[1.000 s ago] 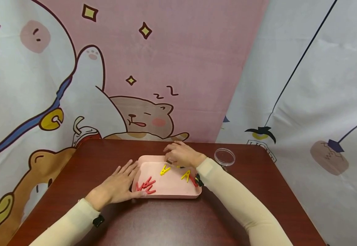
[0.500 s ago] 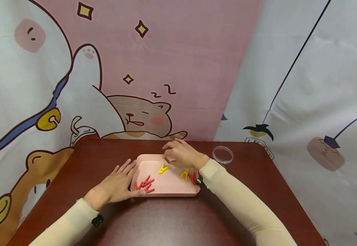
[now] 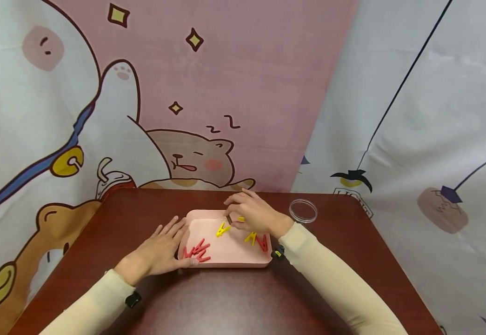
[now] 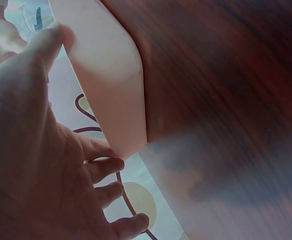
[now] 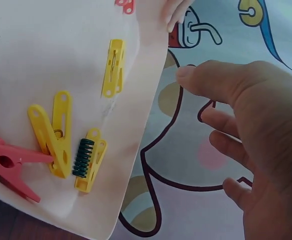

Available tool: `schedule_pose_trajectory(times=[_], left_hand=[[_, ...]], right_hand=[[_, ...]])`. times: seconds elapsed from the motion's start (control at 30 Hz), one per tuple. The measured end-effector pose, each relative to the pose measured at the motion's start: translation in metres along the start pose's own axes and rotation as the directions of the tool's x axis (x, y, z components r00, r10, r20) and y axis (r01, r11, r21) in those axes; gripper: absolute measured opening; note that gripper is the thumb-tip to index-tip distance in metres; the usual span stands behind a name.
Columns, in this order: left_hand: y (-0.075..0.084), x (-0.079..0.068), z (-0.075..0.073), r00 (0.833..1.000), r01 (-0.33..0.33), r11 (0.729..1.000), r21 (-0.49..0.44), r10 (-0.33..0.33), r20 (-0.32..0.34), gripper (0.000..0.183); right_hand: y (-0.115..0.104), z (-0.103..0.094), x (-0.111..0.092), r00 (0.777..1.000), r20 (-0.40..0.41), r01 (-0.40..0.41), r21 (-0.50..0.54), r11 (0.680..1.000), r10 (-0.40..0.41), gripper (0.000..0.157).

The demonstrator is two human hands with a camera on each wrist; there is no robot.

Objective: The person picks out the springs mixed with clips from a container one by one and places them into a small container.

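Head view:
— Where is my left hand?
— Flat against the pink tray; keep bracing.

Right wrist view:
— My right hand?
— Fingers loosely spread, holding nothing; the yellow clip lies nearest, inside the tray. Pinch its tail squarely.

Room and obstacles around the pink tray

The pink tray sits mid-table with the left hand flat against its left wall, blocking that side. The right hand hovers over the far right corner, covering entry there. Inside, red pegs crowd the near left corner, and yellow pegs and another red peg lie toward the right; bare floor shows between them. The clear dish stands right of the tray, near it. The table in front lies open.
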State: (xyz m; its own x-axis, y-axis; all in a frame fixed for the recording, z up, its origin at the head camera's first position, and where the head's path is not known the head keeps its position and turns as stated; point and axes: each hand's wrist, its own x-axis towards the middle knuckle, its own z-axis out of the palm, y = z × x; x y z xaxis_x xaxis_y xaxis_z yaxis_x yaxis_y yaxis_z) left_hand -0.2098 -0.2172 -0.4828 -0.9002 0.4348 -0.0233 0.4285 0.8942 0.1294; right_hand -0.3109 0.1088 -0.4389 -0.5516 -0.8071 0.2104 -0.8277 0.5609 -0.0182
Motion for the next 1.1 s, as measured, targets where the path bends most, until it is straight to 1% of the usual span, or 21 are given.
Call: schedule_pose_trajectory(times=[0.1,0.37,0.6,0.83,1.0,1.1], left_hand=[[0.000,0.000,0.000,1.000,-0.005,1.000,0.003,0.005,-0.009,0.118],[-0.001,0.000,0.000,1.000,-0.009,1.000,0.017,0.009,-0.002,0.116],[-0.002,0.000,0.000,1.000,-0.009,1.000,0.014,0.009,-0.004,0.116],[-0.002,0.000,-0.001,1.000,-0.008,1.000,0.025,0.009,-0.007,0.117],[-0.001,0.000,-0.001,1.000,-0.005,1.000,0.019,0.005,0.000,0.117],[-0.002,0.000,0.000,1.000,-0.004,1.000,0.017,0.004,0.000,0.116]], right_hand=[[-0.001,-0.002,-0.005,1.000,-0.031,-0.002,-0.014,1.000,0.002,0.032],[-0.001,-0.008,-0.021,0.994,-0.100,-0.037,-0.029,0.999,0.034,0.031],[-0.003,-0.016,-0.036,0.986,-0.133,-0.101,0.005,0.995,0.100,0.031],[-0.005,-0.022,-0.053,0.967,-0.194,-0.160,0.039,0.986,0.165,0.026],[-0.003,-0.026,-0.066,0.950,-0.232,-0.201,0.055,0.978,0.209,0.028],[0.001,-0.028,-0.074,0.936,-0.263,-0.224,0.069,0.972,0.234,0.027]])
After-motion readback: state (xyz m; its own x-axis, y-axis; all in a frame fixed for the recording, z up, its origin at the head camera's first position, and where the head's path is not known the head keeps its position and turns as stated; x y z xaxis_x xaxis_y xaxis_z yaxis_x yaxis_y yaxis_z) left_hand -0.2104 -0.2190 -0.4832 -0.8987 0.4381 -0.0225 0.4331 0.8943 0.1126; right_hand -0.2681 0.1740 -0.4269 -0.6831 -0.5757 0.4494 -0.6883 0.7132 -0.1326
